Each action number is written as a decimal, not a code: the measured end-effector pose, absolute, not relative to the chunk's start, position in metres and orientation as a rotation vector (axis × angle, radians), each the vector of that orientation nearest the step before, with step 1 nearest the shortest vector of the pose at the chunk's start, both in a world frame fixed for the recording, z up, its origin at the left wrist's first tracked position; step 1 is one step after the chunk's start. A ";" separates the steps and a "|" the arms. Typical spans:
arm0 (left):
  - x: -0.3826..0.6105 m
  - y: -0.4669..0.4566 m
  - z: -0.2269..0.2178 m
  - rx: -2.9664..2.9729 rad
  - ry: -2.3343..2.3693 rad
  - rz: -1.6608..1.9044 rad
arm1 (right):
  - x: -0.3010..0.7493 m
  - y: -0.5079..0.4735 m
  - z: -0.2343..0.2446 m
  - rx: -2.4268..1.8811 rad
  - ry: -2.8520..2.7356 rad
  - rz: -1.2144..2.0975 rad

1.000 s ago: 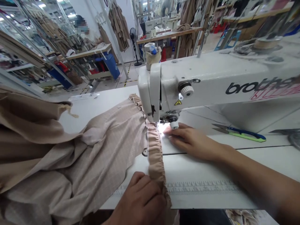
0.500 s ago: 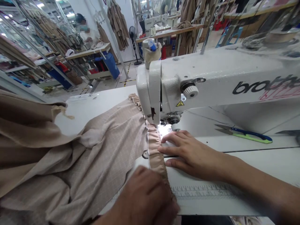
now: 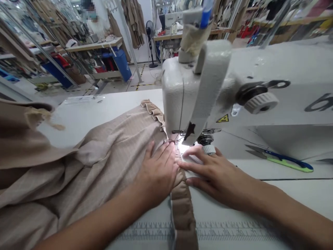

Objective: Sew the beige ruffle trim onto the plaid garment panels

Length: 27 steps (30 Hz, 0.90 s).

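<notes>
A white sewing machine [image 3: 179, 93] stands in front of me, its lamp lighting the needle area. Beneath its head runs a gathered brown ruffle strip [image 3: 183, 211], lying along the edge of a beige checked fabric [image 3: 111, 149]. My left hand [image 3: 160, 172] rests flat on the fabric and strip, fingers stretched toward the presser foot. At the strip's right edge is my right hand [image 3: 210, 172], fingers spread, fingertips touching the strip and the machine bed. The needle tip is hard to make out behind the fingers and machine head.
Blue and green thread snips [image 3: 283, 159] lie on the bed at right. A printed ruler scale [image 3: 221, 229] crosses the table front. Brown cloth [image 3: 23, 139] is heaped at left. Farther back are a person [image 3: 96, 24] at a table, a standing fan [image 3: 150, 41] and a blue bin [image 3: 122, 66].
My left hand has moved from the lower strip up and forward, flattening beside the presser foot. My right hand stays nearly in place. The camera view has come closer to the machine.
</notes>
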<state>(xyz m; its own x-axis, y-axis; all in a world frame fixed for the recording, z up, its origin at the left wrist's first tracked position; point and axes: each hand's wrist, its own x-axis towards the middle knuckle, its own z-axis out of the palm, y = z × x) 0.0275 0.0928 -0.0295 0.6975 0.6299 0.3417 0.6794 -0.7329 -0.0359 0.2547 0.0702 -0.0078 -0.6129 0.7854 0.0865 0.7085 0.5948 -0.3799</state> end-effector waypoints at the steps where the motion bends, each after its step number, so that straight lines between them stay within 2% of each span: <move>1: 0.028 0.096 -0.029 -2.749 -1.089 -0.429 | 0.254 0.072 -0.010 -1.245 -2.585 0.439; 4: 0.029 0.103 -0.023 -2.785 -1.149 -0.361 | 0.253 0.078 -0.012 -1.282 -2.603 0.479; 8: 0.026 0.094 -0.008 -2.883 -1.077 -0.596 | 0.258 0.083 -0.005 -1.322 -2.539 0.618; 14: 0.024 0.081 -0.006 -3.034 -0.957 -0.662 | 0.264 0.087 0.000 -1.441 -2.419 0.555; 27: 0.025 0.082 -0.004 -3.034 -1.040 -0.753 | 0.259 0.077 -0.002 -1.256 -2.557 0.698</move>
